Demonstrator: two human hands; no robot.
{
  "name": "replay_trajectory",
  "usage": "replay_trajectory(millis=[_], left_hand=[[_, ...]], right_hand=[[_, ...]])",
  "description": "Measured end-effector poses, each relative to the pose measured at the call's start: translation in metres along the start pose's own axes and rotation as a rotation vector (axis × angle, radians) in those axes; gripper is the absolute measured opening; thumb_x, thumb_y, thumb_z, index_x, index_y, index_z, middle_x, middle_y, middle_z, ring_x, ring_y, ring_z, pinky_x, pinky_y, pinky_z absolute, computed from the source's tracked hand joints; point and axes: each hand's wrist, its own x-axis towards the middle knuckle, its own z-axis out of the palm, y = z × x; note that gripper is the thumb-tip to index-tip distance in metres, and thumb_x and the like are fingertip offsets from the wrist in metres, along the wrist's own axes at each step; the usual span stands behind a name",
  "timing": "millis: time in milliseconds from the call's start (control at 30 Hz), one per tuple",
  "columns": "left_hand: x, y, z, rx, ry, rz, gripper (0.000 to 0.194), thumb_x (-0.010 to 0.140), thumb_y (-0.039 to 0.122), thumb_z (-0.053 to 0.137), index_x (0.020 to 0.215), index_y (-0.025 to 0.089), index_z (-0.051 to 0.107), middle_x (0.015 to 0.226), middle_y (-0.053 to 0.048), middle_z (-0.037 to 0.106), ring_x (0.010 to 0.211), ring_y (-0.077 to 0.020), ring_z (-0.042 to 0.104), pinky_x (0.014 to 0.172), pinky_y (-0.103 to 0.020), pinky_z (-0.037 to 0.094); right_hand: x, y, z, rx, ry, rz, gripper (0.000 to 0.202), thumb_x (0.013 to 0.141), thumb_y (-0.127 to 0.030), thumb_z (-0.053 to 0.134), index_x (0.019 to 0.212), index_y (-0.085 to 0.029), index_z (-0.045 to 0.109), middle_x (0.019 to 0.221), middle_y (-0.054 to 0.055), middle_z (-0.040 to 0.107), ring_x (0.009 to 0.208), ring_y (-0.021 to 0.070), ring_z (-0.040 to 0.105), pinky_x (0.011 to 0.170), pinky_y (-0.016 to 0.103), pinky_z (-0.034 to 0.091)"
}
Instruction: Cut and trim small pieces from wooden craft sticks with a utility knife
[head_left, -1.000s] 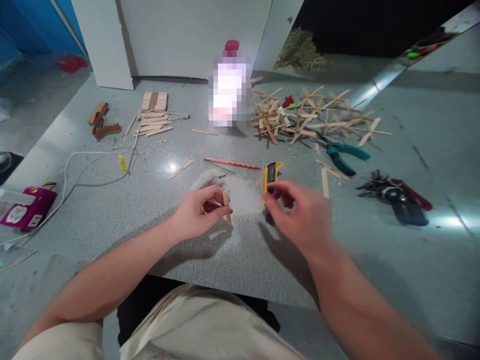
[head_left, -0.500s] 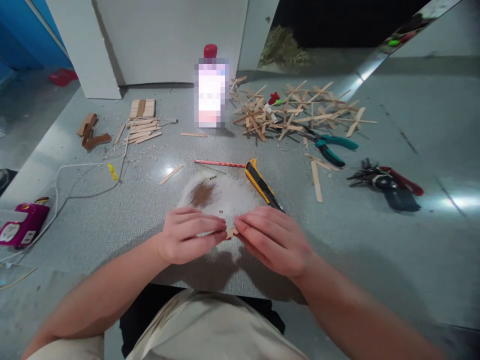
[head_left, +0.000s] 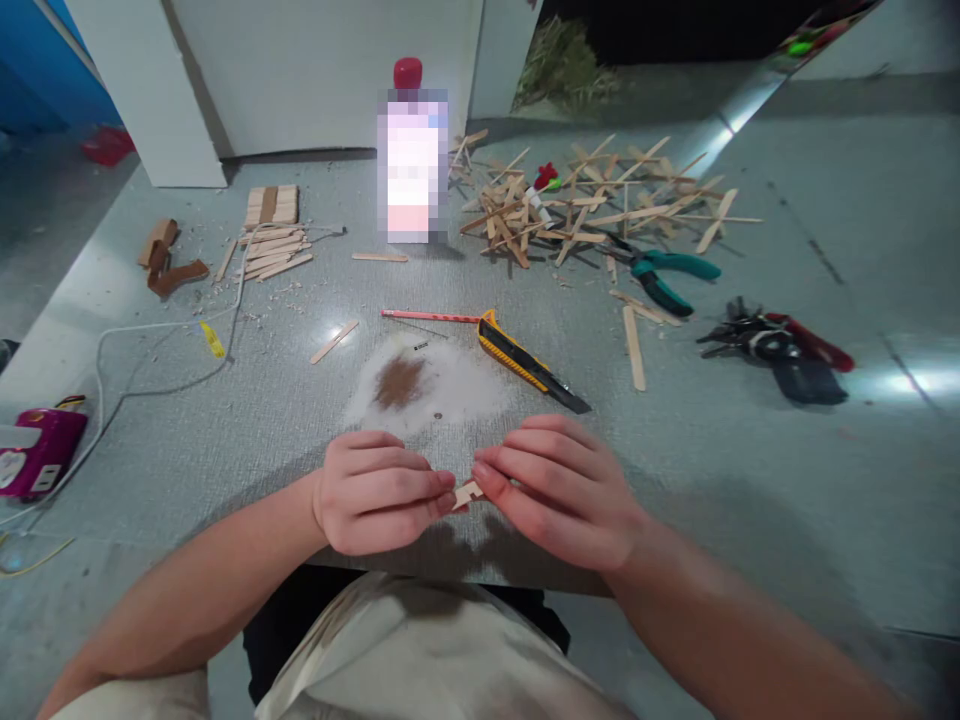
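Between my two hands, near the table's front edge, is a notched wooden craft stick (head_left: pixel 468 494). My left hand (head_left: pixel 386 492) pinches one end of it, and my right hand (head_left: pixel 559 490) pinches the other; the fingers cover most of its length. Just beyond my hands a patch of white powder with a brown spot (head_left: pixel 401 382) lies on the table. A yellow and black utility knife (head_left: pixel 517 357) rests at its right side, blade out. Its back end touches a red pencil (head_left: pixel 431 316).
A pile of craft sticks (head_left: pixel 517 225), teal-handled pliers (head_left: pixel 667 275) and a bunch of keys (head_left: pixel 772 340) lie to the right. A blurred bottle with a red cap (head_left: pixel 408 73) stands at the back. Bundled sticks (head_left: pixel 274 205), a white cable (head_left: pixel 161 327) and a purple box (head_left: pixel 52 450) are left.
My hands have come slightly closer to my body, and more of the notched stick shows between the fingertips. The knife's blade end is now uncovered. The whole view has shifted a little.
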Motion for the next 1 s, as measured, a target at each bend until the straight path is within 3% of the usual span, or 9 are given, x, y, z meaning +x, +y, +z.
replay_trajectory(millis=[200,333,500,600,800,1000], left_hand=[[0.004,0.000,0.006,-0.018,0.080,-0.088,0.020,0.086,0.016,0.070,0.068,0.023,0.066,0.079,0.005,0.077,0.059,-0.0070,0.068,0.054,-0.019,0.054],[0.009,0.002,0.005,-0.027,0.085,-0.107,0.022,0.087,0.016,0.070,0.068,0.022,0.064,0.077,0.006,0.077,0.058,-0.0064,0.068,0.054,-0.019,0.054],[0.005,0.003,0.004,-0.032,0.082,-0.104,0.021,0.088,0.016,0.071,0.069,0.023,0.065,0.080,0.005,0.078,0.059,-0.0075,0.069,0.053,-0.021,0.054],[0.003,0.003,0.005,-0.041,0.081,-0.103,0.017,0.087,0.015,0.072,0.073,0.022,0.066,0.082,0.005,0.078,0.061,-0.0076,0.069,0.055,-0.021,0.055],[0.005,-0.002,0.009,-0.043,0.116,-0.127,0.010,0.091,0.021,0.071,0.082,0.021,0.065,0.081,0.003,0.075,0.062,-0.0080,0.066,0.055,-0.021,0.054],[0.002,-0.002,0.013,0.001,0.215,-0.113,0.010,0.087,0.024,0.077,0.088,0.021,0.068,0.071,0.004,0.058,0.061,-0.0093,0.053,0.053,-0.023,0.051]], right_hand=[[-0.002,-0.003,0.001,0.124,0.034,0.127,0.014,0.088,-0.005,0.071,0.094,-0.018,0.070,0.086,0.004,0.079,0.076,0.0144,0.068,0.070,0.032,0.059],[-0.001,-0.003,0.000,0.130,0.016,0.127,0.015,0.090,-0.007,0.068,0.094,-0.021,0.071,0.087,0.002,0.079,0.076,0.0142,0.069,0.070,0.032,0.059],[-0.002,-0.003,0.000,0.144,0.030,0.114,0.014,0.087,-0.004,0.071,0.095,-0.016,0.070,0.084,0.005,0.078,0.075,0.0155,0.068,0.067,0.033,0.058],[-0.003,-0.003,0.001,0.168,0.007,0.131,0.012,0.092,-0.007,0.067,0.098,-0.016,0.069,0.086,0.005,0.078,0.078,0.0152,0.067,0.069,0.033,0.058],[-0.007,-0.002,0.006,0.193,-0.040,0.225,0.007,0.099,-0.019,0.061,0.104,-0.017,0.065,0.077,0.003,0.068,0.069,0.0164,0.058,0.067,0.035,0.055],[-0.007,-0.002,0.011,0.168,-0.110,0.350,0.024,0.102,-0.042,0.057,0.104,-0.018,0.062,0.073,0.001,0.057,0.067,0.0160,0.052,0.061,0.031,0.046]])
